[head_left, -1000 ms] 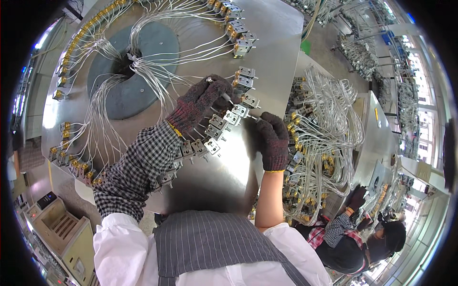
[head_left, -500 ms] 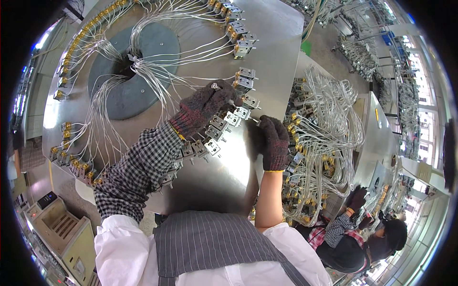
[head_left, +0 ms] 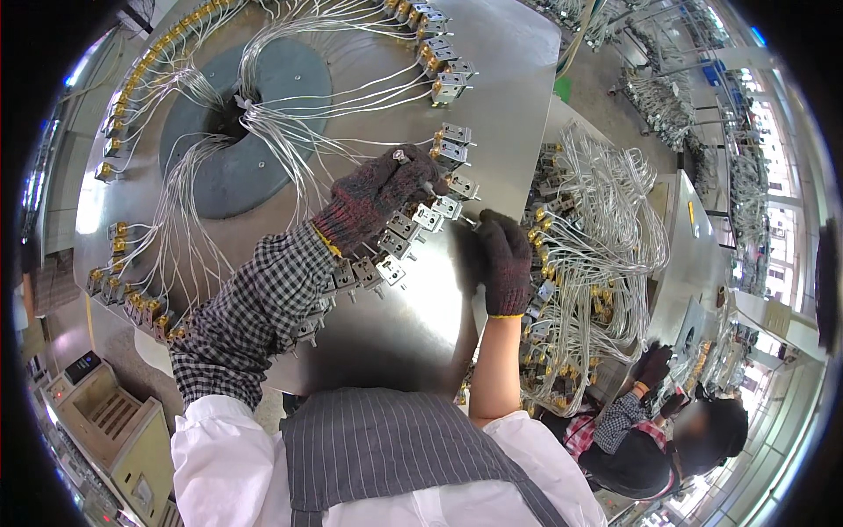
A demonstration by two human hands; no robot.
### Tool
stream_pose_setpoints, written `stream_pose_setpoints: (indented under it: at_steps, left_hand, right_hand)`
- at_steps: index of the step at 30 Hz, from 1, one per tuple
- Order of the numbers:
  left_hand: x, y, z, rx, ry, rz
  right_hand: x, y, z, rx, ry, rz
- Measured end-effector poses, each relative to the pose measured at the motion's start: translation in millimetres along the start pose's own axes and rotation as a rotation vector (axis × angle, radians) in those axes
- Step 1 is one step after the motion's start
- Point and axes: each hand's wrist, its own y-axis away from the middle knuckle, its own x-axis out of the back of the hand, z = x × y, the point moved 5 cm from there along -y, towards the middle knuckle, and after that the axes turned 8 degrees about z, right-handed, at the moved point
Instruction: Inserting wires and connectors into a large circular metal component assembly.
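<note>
In a dark knitted glove, my left hand (head_left: pixel 378 198) is curled closed at the row of small metal thermostats. One thermostat seems to be in its fingers, mostly hidden by the glove. A metal part (head_left: pixel 400 156) shows above the knuckles. My right hand (head_left: pixel 507 268), gloved alike, is closed just right of the row, its fingertips by the shaft of a silver thermostat (head_left: pixel 446 207). What those fingertips pinch is too small to make out. More thermostats (head_left: pixel 392 244) sit along the edge of the metal tabletop (head_left: pixel 378 338), shafts pointing outward, with thin silvery tubes (head_left: pixel 281 123) running inward.
The tubes gather at a hole in a grey disc (head_left: pixel 303 79) at the table's middle. A heap of tubed thermostats (head_left: pixel 606 255) lies on the right. A co-worker (head_left: pixel 632 448) works at the lower right. A cream-coloured box machine (head_left: pixel 114 430) stands at lower left.
The left part of the table, with its disc and thermostats, has shifted slightly left. Both hands stay nearly in place. The co-worker's head has shifted slightly.
</note>
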Motion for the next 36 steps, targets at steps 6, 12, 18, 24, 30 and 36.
stream_pose_setpoints:
  at_steps: [6, 12, 18, 24, 30, 36]
  left_hand:
    - [-2.5, -3.0, -13.7, 0.233, 0.25, -0.034]
    - [-0.9, -2.1, -18.8, 0.239, 0.114, -0.042]
    - [-5.0, -1.1, -28.2, 0.195, 0.255, -0.045]
    - [5.4, -0.9, -36.3, 0.378, 0.281, 0.044]
    - [19.9, -2.2, -66.4, -0.03, -0.144, 0.087]
    - [12.2, -2.3, -48.7, -0.038, -0.253, -0.012]
  right_hand:
    - [0.0, 0.9, 0.3, 0.029, -0.078, 0.015]
    - [2.1, -5.1, 0.4, -0.033, 0.037, -0.018]
    - [2.2, -4.6, 6.8, -0.225, -0.029, 0.002]
    - [-2.9, -0.2, -5.4, 0.058, 0.0, -0.032]
    - [-3.2, 7.3, -4.2, 0.085, -0.061, 0.005]
    - [-2.1, 5.7, 0.4, 0.113, -0.093, -0.035]
